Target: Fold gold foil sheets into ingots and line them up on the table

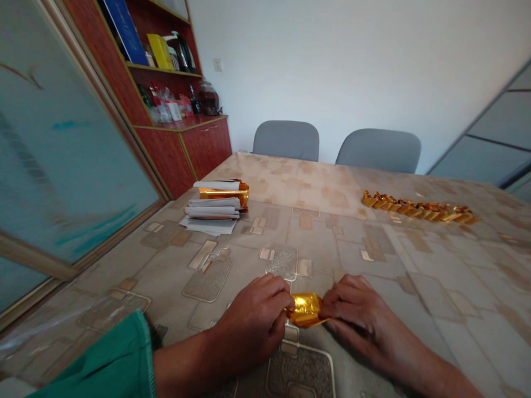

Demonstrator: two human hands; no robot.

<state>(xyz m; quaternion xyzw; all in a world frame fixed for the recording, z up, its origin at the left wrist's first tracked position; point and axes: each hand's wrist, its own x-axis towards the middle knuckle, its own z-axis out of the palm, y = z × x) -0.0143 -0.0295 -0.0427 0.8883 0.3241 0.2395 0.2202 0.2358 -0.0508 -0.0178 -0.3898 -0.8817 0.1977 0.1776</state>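
Between my two hands, just above or on the patterned tablecloth, is a piece of shiny gold foil paper, curled into a short roll. My left hand pinches its left end with thumb and fingers. At its right end, the fingers of my right hand are closed on the foil. The fingertips hide both ends of the roll. Farther off to the left lies a stack of foil paper sheets, white on one side and gold on the other. A row of folded gold foil pieces lies at the right.
The table has a patterned cloth under a clear cover. Two grey chairs stand at its far side by the white wall. A red-brown cabinet with shelved items is at the back left, beside a glass panel.
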